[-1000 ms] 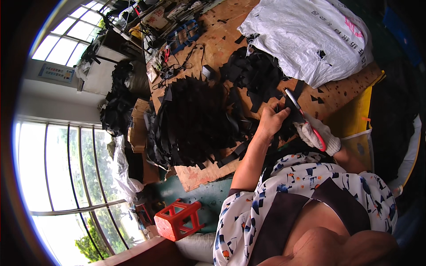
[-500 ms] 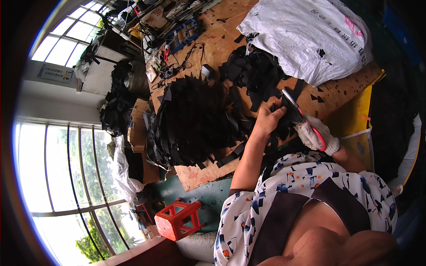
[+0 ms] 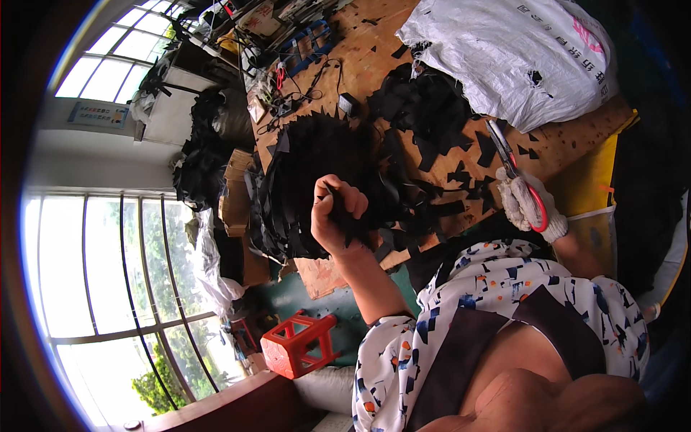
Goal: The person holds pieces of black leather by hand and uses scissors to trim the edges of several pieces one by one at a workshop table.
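My bare left hand (image 3: pixel 337 212) is closed round a piece of black fabric (image 3: pixel 335 201), over the near side of a large heap of black fabric strips (image 3: pixel 302 162). In a white knitted glove, my right hand (image 3: pixel 529 203) grips red-handled scissors (image 3: pixel 509 162) by their loops. The blades point away from me, above the table's right part, and look nearly closed. Small black scraps (image 3: pixel 471 183) lie scattered between my hands. Beyond them sits a second, smaller black fabric pile (image 3: pixel 425 108).
A big white woven sack (image 3: pixel 511 65) rests on the wooden table (image 3: pixel 360 57) at the far right. Cables, a small black box (image 3: pixel 348 104) and a blue tray (image 3: pixel 309 45) are at the back left. A red plastic stool (image 3: pixel 299 345) stands on the floor, near the barred window (image 3: pixel 129 266).
My left hand has moved left, from beside the scissors to the big heap, with black fabric in it. The right hand with the scissors has shifted slightly right.
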{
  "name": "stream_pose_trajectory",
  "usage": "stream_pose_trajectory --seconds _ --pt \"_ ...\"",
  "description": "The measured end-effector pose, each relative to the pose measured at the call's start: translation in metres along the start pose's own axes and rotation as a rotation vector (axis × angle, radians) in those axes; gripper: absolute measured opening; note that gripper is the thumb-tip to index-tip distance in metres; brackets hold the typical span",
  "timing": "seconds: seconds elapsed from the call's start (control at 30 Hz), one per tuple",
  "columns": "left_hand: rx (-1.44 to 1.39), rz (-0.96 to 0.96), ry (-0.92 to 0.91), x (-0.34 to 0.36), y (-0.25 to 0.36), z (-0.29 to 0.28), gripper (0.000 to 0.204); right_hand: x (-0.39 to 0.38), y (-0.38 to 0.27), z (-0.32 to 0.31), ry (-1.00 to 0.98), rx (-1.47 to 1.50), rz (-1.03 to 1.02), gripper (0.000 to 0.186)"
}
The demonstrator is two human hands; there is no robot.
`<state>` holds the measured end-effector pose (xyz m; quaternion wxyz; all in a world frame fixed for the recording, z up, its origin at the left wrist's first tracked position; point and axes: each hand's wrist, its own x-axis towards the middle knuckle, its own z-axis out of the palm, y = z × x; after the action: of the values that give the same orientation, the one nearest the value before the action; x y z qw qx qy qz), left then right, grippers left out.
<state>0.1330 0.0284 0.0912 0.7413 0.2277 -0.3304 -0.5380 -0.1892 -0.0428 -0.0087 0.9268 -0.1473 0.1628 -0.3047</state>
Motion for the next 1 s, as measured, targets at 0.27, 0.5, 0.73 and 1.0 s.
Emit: stream_pose_trajectory --seconds 0.27,0.5,0.73,1.0 --pt "1.719 -0.003 -0.063 0.032 -0.137 0.011 0.017 0.003 -0.005 -0.02 0.049 -0.125 -0.062 0.023" --pt "1.977 0.116 -0.511 0.052 -0.243 0.022 0.018 -0.002 -0.015 -0.013 0.167 0.111 -0.041 0.029" --pt "2.176 0.217 -1.117 0.079 -0.254 0.005 0.041 -0.004 -0.011 -0.025 0.148 -0.126 -0.031 0.032" --pt "2.252 0.236 -0.952 0.096 -0.283 -0.004 0.024 -0.013 -0.01 -0.023 0.163 0.056 -0.014 0.034"
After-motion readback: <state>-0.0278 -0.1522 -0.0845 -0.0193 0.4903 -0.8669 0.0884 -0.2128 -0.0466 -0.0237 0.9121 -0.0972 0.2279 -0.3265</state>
